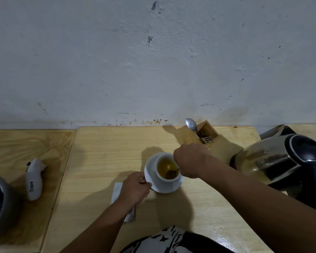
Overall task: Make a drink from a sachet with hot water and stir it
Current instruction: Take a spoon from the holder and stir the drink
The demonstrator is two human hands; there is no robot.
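A white cup (165, 179) stands on a white saucer (150, 168) near the middle of the wooden table. It holds a yellowish drink with something dark in it. My right hand (192, 160) is closed over the cup's right rim, gripping a spoon (173, 169) whose bowl dips into the liquid. My left hand (135, 188) pinches the saucer's left edge. A white sachet wrapper (117, 190) lies flat under my left wrist, mostly hidden.
A steel and black electric kettle (281, 161) stands at the right. A wooden cutlery box (207, 132) with a spoon and fork sits by the wall. On the left table lie a white device (35, 179) and a dark grey pot (0, 203).
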